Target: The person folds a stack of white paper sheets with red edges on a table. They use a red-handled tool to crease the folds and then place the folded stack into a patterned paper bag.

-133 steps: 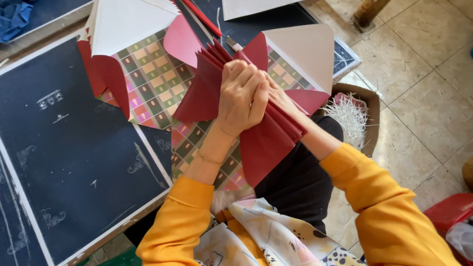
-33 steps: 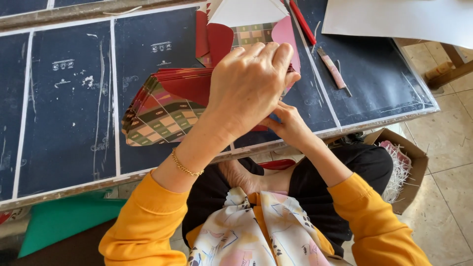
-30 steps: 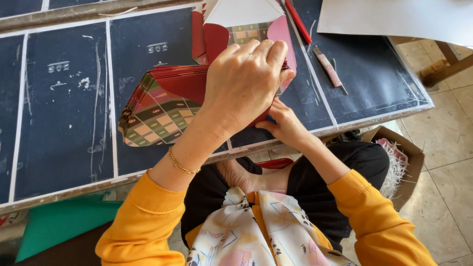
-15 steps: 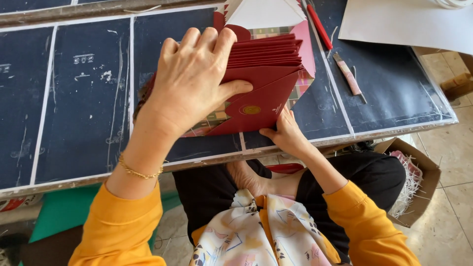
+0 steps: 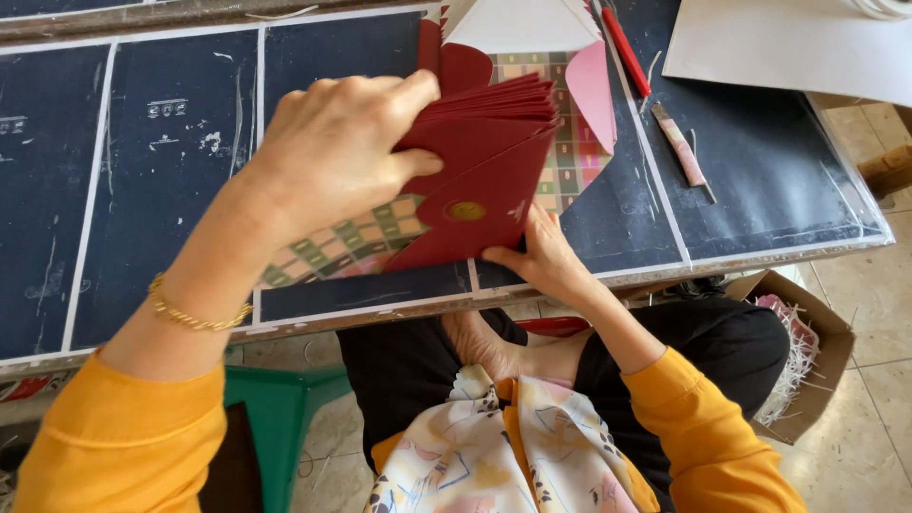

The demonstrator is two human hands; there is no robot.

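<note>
The person is sitting at the near edge of the table [image 5: 171, 237], which is covered with dark blue panels divided by white lines. The left hand [image 5: 332, 166] is gripping a stack of dark red envelopes [image 5: 480, 152] from above, thumb on the near face and fingers curled over the far side. The right hand [image 5: 543, 261] is supporting the stack's lower corner from beneath, fingers curled against the bottom edge near the table's front edge. The front envelope is showing a small gold round seal [image 5: 465, 211]. The stack is being held just above an unfolded checkered envelope sheet [image 5: 342, 249] lying flat near the middle of the front edge.

Handling judgement: the stack appears light and moderately stiff as a bundle, but individual envelopes are thin, smooth paper and likely to slide against one another and fan out. A firm pinch across the full thickness, close to the folded edge, with a second support under the lower corner, appears the safest hold. Corners and flaps are likely to crease under pressure.

Toward the far right side of the table, a red pen [image 5: 625, 40] and a small craft knife [image 5: 682, 147] are lying well apart from the hands. A white sheet [image 5: 779, 47] is occupying the far right corner. A cardboard box [image 5: 807, 351] containing shredded paper is standing on the floor, just beside the person's right leg.
</note>
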